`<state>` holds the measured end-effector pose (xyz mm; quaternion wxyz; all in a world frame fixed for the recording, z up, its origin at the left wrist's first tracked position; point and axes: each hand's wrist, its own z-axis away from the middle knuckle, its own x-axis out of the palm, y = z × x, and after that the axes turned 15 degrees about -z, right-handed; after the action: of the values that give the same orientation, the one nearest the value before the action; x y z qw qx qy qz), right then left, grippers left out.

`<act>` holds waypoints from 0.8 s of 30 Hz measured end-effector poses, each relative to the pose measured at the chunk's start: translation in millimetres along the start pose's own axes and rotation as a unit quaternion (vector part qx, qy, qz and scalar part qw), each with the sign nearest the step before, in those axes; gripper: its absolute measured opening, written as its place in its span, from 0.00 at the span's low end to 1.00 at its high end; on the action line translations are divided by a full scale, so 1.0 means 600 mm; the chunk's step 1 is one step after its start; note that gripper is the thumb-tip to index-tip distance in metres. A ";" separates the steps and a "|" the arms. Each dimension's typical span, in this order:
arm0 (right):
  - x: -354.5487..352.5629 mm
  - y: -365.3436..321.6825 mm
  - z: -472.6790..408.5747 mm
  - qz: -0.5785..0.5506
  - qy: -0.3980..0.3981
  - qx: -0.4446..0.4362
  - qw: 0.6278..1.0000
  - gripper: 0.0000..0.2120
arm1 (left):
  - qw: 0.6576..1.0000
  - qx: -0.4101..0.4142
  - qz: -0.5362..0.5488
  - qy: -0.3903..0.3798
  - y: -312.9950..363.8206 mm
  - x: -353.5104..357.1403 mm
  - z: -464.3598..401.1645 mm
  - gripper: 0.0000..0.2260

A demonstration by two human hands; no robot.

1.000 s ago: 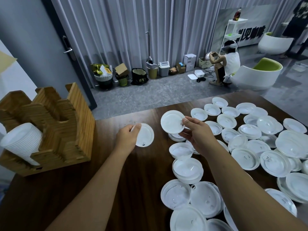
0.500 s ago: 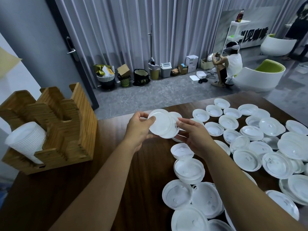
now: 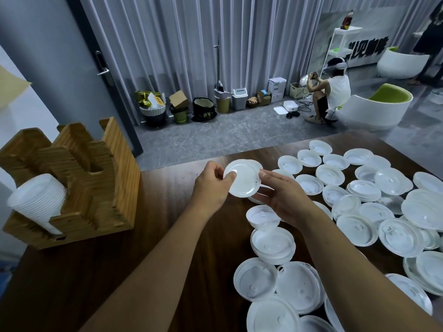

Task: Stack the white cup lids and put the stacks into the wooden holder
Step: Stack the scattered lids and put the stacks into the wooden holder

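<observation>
Head view: we can't tell how many white lids (image 3: 243,177) we hold; edges overlap. Left hand (image 3: 211,188) pinches the rim with thumb on top, right hand (image 3: 281,196) fingers spread flat against the other side, above the dark table (image 3: 167,236). Half a second ago two lids sat offset; now aligned. Wooden holder (image 3: 96,185) at left, its lid stack (image 3: 36,202) partly hidden. Loose lids (image 3: 335,174) run off frame right.

A dark wooden table (image 3: 72,283) bears a wooden holder (image 3: 96,188) and scattered white lids (image 3: 398,238).
</observation>
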<state>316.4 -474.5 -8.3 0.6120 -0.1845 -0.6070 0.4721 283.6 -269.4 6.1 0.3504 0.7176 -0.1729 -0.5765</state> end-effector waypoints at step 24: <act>-0.032 -0.055 0.010 -0.080 0.128 -0.115 0.982 0.09 | 0.971 -0.027 0.230 -0.055 0.040 0.035 -0.034 0.06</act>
<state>326.0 -507.6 8.2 0.6952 -0.2638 -0.5866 0.3210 312.2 -293.5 9.9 0.4828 0.6160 -0.3363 -0.5239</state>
